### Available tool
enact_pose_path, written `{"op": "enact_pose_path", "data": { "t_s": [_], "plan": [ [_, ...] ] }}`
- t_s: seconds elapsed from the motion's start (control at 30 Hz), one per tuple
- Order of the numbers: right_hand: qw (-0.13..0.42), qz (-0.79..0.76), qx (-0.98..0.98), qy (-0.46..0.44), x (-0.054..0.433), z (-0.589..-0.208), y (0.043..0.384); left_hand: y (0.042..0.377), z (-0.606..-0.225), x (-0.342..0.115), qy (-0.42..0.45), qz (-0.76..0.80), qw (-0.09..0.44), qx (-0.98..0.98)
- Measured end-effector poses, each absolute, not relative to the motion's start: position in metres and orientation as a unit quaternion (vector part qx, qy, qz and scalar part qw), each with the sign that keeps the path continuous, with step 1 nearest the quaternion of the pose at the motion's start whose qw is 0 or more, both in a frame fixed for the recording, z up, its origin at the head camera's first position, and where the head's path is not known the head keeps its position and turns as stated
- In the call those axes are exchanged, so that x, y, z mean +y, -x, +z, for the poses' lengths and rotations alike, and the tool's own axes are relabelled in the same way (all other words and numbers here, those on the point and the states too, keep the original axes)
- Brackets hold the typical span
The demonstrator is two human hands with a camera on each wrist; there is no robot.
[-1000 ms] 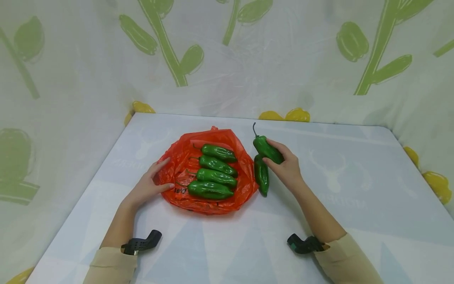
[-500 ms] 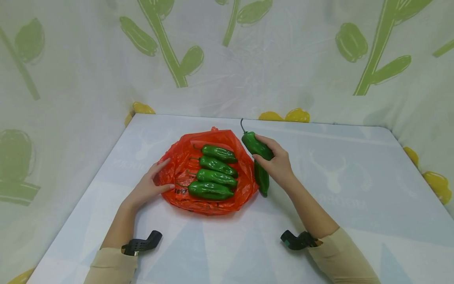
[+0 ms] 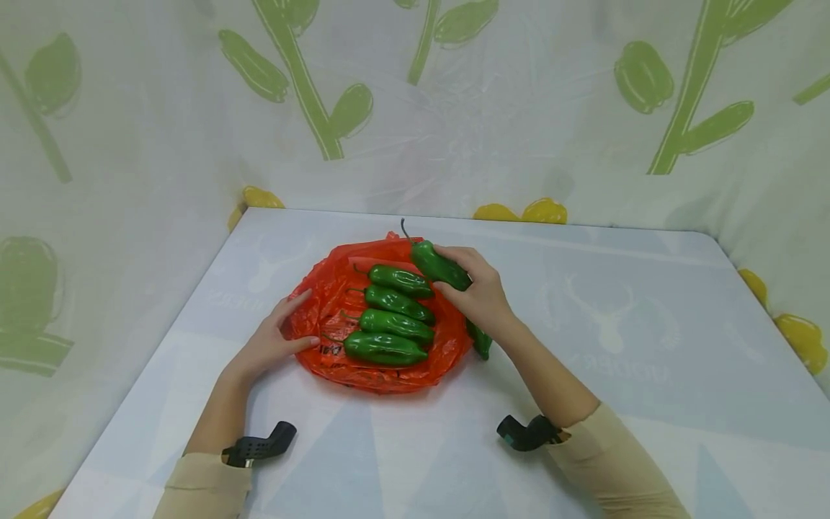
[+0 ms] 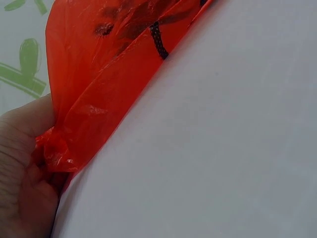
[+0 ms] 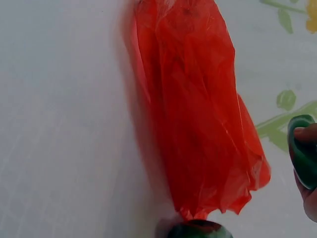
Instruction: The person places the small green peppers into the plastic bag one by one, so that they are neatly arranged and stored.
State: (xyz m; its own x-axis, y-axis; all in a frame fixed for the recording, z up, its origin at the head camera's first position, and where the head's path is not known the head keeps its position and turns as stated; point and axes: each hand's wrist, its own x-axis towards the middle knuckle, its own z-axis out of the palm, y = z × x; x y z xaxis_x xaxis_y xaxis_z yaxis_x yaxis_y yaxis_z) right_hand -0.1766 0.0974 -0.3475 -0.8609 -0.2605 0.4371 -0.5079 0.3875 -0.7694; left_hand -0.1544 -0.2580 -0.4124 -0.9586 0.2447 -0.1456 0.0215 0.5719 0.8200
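A red plastic bag lies spread open on the table, with several long green peppers in a row inside it. My left hand holds the bag's left side, thumb over the edge; bunched red plastic shows at the palm in the left wrist view. Over the bag's upper right edge, my right hand grips another green pepper, its thin curved stem pointing up and left. In the right wrist view, part of that pepper appears in the fingers at the right edge.
One more green pepper lies just right of the bag, partly hidden beneath my right hand. The white table has a faint deer print. A plant-patterned cloth wall rises behind it.
My right hand has carried its pepper leftward, from beside the bag to over its upper right edge. My left hand and the peppers in the bag have stayed put.
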Motion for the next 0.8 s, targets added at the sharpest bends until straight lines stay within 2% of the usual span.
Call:
{"op": "enact_pose_path", "data": {
  "t_s": [0.4,0.8],
  "plan": [
    [0.121,0.469,-0.829,-0.281,0.071,-0.347,0.181,0.154,-0.413,-0.258,-0.069,0.451,0.125,0.881],
    [0.062,0.424,-0.861,-0.273,0.053,-0.360,0.189,0.155,-0.412,-0.257,-0.071,0.452,0.126,0.880]
  ]
}}
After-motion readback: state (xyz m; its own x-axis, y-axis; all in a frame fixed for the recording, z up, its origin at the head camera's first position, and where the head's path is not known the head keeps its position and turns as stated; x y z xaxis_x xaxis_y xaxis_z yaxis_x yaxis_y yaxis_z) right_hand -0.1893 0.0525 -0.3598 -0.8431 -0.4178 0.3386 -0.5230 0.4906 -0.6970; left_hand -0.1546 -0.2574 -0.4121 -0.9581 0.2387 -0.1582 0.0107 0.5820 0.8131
